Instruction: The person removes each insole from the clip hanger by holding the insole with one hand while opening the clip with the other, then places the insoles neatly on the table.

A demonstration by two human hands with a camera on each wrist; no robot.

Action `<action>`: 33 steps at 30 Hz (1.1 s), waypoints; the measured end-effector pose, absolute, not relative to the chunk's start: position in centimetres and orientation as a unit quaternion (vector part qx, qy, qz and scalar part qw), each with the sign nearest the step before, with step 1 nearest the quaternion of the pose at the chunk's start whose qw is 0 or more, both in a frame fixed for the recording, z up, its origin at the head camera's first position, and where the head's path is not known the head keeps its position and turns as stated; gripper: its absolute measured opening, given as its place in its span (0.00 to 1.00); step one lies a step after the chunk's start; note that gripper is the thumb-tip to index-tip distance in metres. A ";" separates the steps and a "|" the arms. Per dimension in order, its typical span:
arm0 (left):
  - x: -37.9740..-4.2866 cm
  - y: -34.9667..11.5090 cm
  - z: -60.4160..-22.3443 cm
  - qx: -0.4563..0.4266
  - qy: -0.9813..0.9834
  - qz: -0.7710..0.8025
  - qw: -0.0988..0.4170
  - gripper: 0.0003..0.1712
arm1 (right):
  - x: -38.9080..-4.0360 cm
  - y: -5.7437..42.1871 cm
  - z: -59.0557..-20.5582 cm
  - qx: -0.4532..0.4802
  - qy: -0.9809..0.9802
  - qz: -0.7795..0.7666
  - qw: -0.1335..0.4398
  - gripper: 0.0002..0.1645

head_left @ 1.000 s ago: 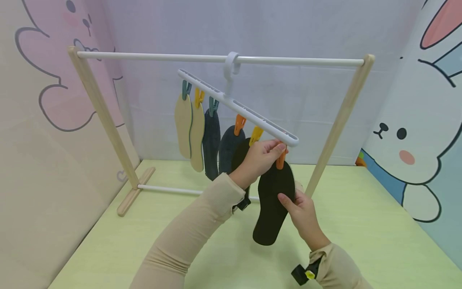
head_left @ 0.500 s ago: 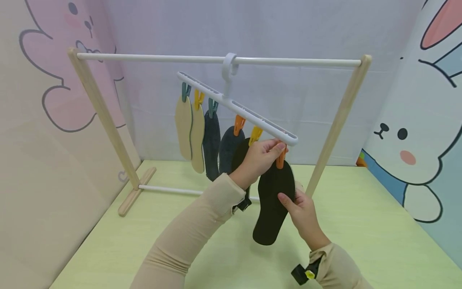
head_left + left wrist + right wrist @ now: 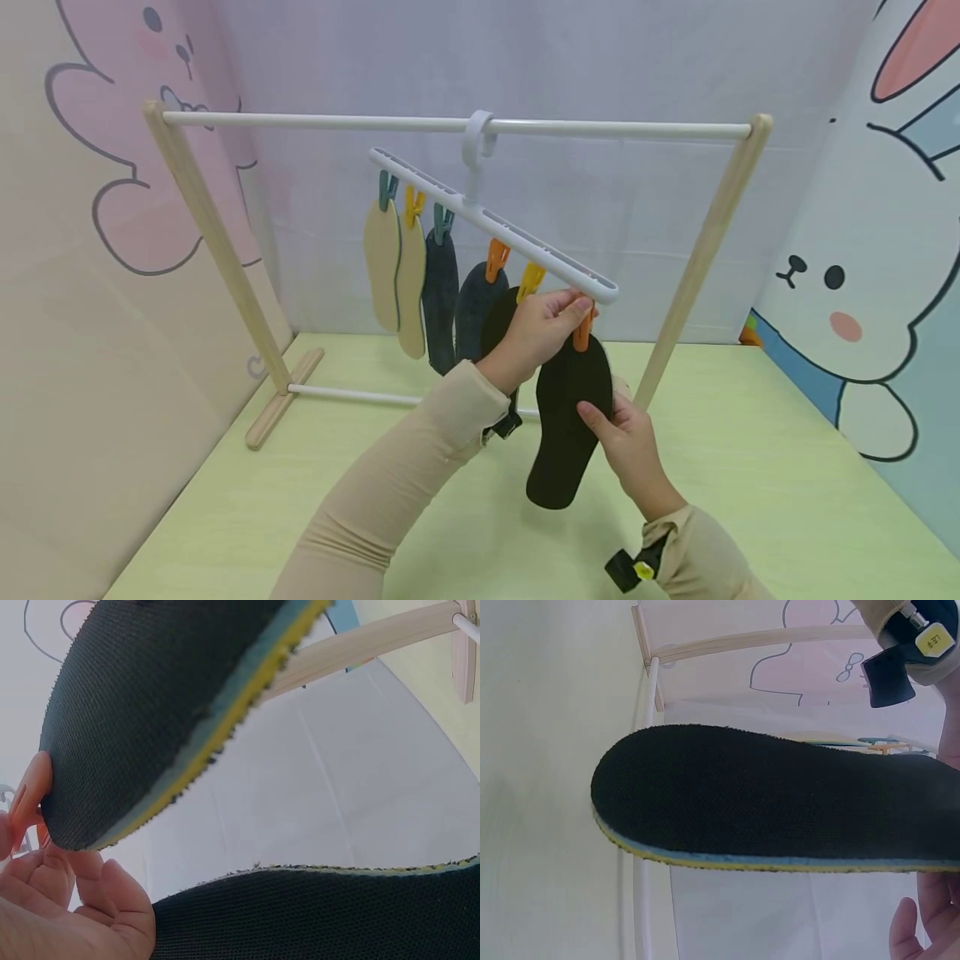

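Observation:
At the right end of a white hanger bar (image 3: 540, 252), my left hand (image 3: 534, 335) pinches an orange clothespin (image 3: 582, 329). The clothespin sits over the top edge of a black insole (image 3: 570, 417), which hangs down at a slight slant. My right hand (image 3: 633, 450) holds that insole by its right edge, thumb on the front face and fingers behind it. In the left wrist view the insole (image 3: 165, 705) shows a blue and yellow layered edge beside the fingers. Just left of my left hand, another black insole (image 3: 498, 321) hangs from a yellow clothespin (image 3: 532, 281), partly hidden by the hand.
Further left along the bar hang two dark blue insoles (image 3: 440, 292) and two beige insoles (image 3: 382, 267) on green, yellow and orange clothespins. The bar's hook (image 3: 474, 142) sits on the white rail (image 3: 322, 122) of a wooden rack (image 3: 217, 242) standing on a pale green table (image 3: 750, 467).
Both hands keep the same hold on the clothespin and the black insole. The rack and hook sit very slightly further left in the head view than one second ago.

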State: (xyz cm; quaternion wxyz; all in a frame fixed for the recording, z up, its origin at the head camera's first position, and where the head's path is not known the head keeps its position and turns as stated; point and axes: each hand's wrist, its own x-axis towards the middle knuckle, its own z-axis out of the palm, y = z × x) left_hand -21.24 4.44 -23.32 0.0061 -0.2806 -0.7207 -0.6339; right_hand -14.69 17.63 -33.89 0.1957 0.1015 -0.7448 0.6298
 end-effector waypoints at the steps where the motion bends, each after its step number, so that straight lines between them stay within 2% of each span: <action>1: -21.2 4.4 -23.3 -0.280 -0.720 -0.634 0.006 0.15 | -14.7 17.6 -33.9 0.101 -0.745 0.630 0.196 0.12; 33: -20.9 4.3 -23.2 -0.270 -0.721 -0.638 -0.002 0.16 | -14.0 17.3 -33.5 0.074 -0.758 0.617 0.198 0.10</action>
